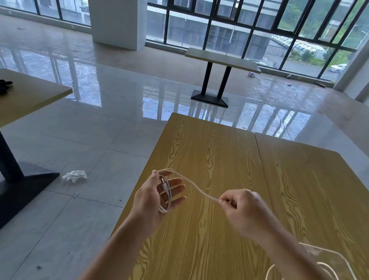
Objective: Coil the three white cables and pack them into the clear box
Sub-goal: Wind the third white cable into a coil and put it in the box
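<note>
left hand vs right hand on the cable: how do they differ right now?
Grip: the left hand has its fingers straight and spread, with loops of the white cable lying across them; the right hand has its fingers curled and pinches a single strand.
Place: the left hand is at the left edge of the table; the right hand is further in over the top.
Shared: both are on the same white cable.

— What's the room around you like?
— Big and bare. A glossy grey tiled floor mirrors the tall dark-framed windows, with a white pillar between them.
— Furniture?
— Two wood-grain tables are pushed together before me. There's a left table on a black pedestal and a far table by the glass.
</note>
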Demonstrator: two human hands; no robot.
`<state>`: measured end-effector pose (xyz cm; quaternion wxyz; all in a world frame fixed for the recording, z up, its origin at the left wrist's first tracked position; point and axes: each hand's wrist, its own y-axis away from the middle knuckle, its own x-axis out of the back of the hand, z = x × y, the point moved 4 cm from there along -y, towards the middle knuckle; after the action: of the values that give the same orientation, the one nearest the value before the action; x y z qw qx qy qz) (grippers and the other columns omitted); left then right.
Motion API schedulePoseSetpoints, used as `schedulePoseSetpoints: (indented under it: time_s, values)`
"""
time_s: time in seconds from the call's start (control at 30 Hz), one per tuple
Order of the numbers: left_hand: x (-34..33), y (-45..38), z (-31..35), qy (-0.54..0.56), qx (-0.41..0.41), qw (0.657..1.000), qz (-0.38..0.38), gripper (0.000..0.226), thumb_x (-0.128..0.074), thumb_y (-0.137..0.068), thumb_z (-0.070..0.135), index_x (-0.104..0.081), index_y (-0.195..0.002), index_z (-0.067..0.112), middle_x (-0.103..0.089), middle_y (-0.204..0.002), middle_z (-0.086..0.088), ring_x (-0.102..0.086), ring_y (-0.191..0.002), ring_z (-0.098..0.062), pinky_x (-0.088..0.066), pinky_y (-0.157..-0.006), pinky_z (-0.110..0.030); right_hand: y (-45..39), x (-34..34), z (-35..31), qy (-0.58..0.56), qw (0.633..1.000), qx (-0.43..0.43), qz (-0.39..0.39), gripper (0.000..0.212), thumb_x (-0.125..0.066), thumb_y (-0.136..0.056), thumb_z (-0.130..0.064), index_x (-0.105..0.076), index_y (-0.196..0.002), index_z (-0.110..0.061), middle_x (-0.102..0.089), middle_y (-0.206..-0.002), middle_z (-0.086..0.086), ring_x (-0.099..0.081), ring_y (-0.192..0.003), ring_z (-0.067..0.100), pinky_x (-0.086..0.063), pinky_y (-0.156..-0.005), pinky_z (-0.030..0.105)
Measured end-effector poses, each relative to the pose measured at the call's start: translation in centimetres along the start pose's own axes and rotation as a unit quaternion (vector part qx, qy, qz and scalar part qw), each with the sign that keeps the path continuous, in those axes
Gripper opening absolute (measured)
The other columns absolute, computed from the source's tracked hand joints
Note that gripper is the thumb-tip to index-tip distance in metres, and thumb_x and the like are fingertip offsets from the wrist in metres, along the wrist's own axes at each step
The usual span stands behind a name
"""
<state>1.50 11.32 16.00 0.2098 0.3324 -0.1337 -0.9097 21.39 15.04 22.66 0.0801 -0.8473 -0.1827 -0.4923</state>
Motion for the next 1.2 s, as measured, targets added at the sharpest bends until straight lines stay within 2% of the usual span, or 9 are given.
schedulePoseSetpoints:
  time_s: [0.23, 0.33, 0.43, 0.57, 0.73, 0.8, 0.93, 1.07, 1.2]
  values:
    - [-0.1, -0.6, -0.4, 0.107, 0.023, 0.993, 0.054, 0.043, -0.036, -0.106, 0.035, -0.064, -0.113, 0.002, -0.072, -0.096, -0.024, -0.073, -0.088, -0.036, -0.058, -0.082, -0.050, 1.2, -3.2, -0.7, 0.028, 0.995, -0.002, -0.094, 0.026, -0.051, -0.100, -0.025, -0.070, -0.085, -0.017, -0.059, -0.068, -0.006, -0.046, -0.048, 0.004, -0.036, -0.043, 0.016]
    - [-0.2, -1.0, -0.6, 0.143, 0.036, 0.987, 0.067, 0.040, -0.038, -0.105, 0.035, -0.065, -0.105, 0.006, -0.065, -0.080, -0.015, -0.067, -0.073, -0.029, -0.059, -0.069, -0.045, 1.9, -4.1, -1.3, 0.036, 0.991, 0.015, -0.128, 0.025, -0.051, -0.100, -0.027, -0.070, -0.086, -0.018, -0.060, -0.072, -0.007, -0.051, -0.054, 0.005, -0.039, -0.048, 0.018]
    - [0.4, -2.0, -0.6, 0.178, 0.047, 0.980, 0.075, 0.037, -0.035, -0.105, 0.037, -0.059, -0.100, 0.009, -0.050, -0.070, -0.008, -0.048, -0.057, -0.017, -0.045, -0.050, -0.030, 2.6, -4.7, -2.3, 0.025, 0.986, 0.050, -0.158, 0.026, -0.049, -0.100, -0.027, -0.068, -0.088, -0.014, -0.061, -0.072, -0.002, -0.049, -0.056, 0.006, -0.044, -0.054, 0.025]
    - [1.9, -3.2, 0.1, 0.210, 0.046, 0.970, 0.115, 0.033, -0.031, -0.105, 0.033, -0.050, -0.088, 0.013, -0.038, -0.066, -0.002, -0.033, -0.052, -0.012, -0.029, -0.049, -0.024, 3.2, -4.3, -3.2, -0.006, 0.980, 0.098, -0.172, 0.026, -0.047, -0.102, -0.025, -0.068, -0.093, -0.013, -0.052, -0.063, -0.006, -0.043, -0.052, 0.005, -0.047, -0.055, 0.033]
    - [3.0, -3.6, 1.6, 0.194, 0.033, 0.971, 0.138, 0.030, -0.031, -0.106, 0.032, -0.049, -0.091, 0.013, -0.036, -0.066, -0.001, -0.030, -0.053, -0.011, -0.028, -0.045, -0.022, 3.7, -2.6, -4.3, -0.040, 0.974, 0.137, -0.178, 0.025, -0.049, -0.103, -0.027, -0.071, -0.105, -0.015, -0.050, -0.061, -0.007, -0.041, -0.045, 0.005, -0.036, -0.046, 0.019]
    - [2.7, -3.2, 2.0, 0.164, 0.027, 0.978, 0.123, 0.026, -0.035, -0.105, 0.031, -0.052, -0.095, 0.013, -0.038, -0.066, -0.002, -0.032, -0.052, -0.011, -0.029, -0.042, -0.020, 3.7, -1.9, -4.8, -0.057, 0.972, 0.152, -0.169, 0.023, -0.051, -0.102, -0.026, -0.073, -0.104, -0.017, -0.052, -0.061, -0.008, -0.042, -0.046, 0.004, -0.036, -0.046, 0.018]
    - [1.0, -1.8, 1.8, -0.017, 0.009, 0.997, 0.070, 0.028, -0.039, -0.104, 0.034, -0.060, -0.101, 0.015, -0.046, -0.066, 0.000, -0.039, -0.053, -0.010, -0.029, -0.041, -0.021, 3.2, -0.9, -5.7, -0.087, 0.972, 0.178, -0.130, 0.020, -0.055, -0.101, -0.024, -0.074, -0.104, -0.022, -0.054, -0.056, -0.010, -0.044, -0.045, 0.005, -0.037, -0.045, 0.019]
    - [-1.1, -0.2, 1.0, -0.100, 0.030, 0.994, -0.033, 0.045, -0.037, -0.101, 0.052, -0.064, -0.101, 0.016, -0.050, -0.066, -0.001, -0.041, -0.054, -0.010, -0.028, -0.035, -0.020, 2.3, 0.5, -6.9, -0.104, 0.971, 0.210, -0.045, 0.017, -0.058, -0.099, -0.022, -0.073, -0.091, -0.026, -0.056, -0.056, -0.008, -0.046, -0.046, 0.006, -0.040, -0.047, 0.024]
    - [-2.9, 1.2, 0.2, -0.156, 0.039, 0.976, -0.144, 0.052, -0.033, -0.098, 0.060, -0.065, -0.101, 0.019, -0.059, -0.062, 0.003, -0.046, -0.055, -0.009, -0.031, -0.038, -0.018, 1.0, 1.7, -7.2, -0.089, 0.976, 0.194, 0.044, 0.016, -0.061, -0.097, -0.020, -0.073, -0.086, -0.021, -0.055, -0.050, -0.014, -0.050, -0.044, 0.003, -0.037, -0.045, 0.015]
